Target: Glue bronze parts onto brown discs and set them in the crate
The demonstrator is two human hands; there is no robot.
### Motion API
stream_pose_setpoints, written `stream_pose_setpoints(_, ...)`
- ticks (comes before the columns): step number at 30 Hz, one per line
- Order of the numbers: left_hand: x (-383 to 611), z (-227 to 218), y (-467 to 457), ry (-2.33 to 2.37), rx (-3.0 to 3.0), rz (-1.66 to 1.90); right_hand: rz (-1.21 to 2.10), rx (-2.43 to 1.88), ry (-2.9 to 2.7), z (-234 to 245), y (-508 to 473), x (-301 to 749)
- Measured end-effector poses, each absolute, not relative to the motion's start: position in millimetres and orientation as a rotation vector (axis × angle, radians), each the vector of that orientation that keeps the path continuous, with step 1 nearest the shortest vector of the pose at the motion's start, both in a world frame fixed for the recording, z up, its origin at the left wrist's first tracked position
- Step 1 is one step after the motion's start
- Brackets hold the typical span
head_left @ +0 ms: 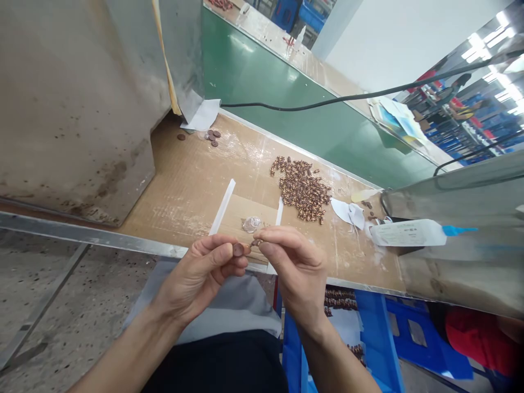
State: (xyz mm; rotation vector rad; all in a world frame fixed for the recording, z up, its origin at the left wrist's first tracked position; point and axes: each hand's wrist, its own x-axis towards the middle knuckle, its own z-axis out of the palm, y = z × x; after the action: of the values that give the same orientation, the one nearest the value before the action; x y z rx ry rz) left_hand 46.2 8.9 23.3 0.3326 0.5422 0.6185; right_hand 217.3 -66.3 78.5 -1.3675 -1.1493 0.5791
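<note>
Between the thumb and fingers of my left hand [204, 267] is a small brown disc [238, 250]. My right hand [292, 259] pinches a small copper-brown part [256, 242] close to the disc; whether the two touch I cannot tell. Both hands hover over the near edge of the work table. Just beyond the fingertips sits a small clear round dish [251, 224] on a cardboard pad [245, 207]. Farther right lies a heap of small copper-coloured parts [303, 188].
A white bottle with a blue nozzle [409, 233] lies at the right. Near it is a white cloth [347, 212]. Several brown discs [213, 136] lie at the back left by a metal box [73, 109]. A black cable [286, 107] crosses above. Blue crates [376, 333] stand below.
</note>
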Motion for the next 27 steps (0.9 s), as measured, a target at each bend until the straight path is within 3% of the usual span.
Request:
stream_pose_setpoints(10,53,32,3,0.598,0.344,0.667,0.721,-1.3,-1.022,69,-65,210)
stream_pose_setpoints(27,53,38,2,0.585,0.317,0.683,0.684,-1.306,-1.063,70,-66,209)
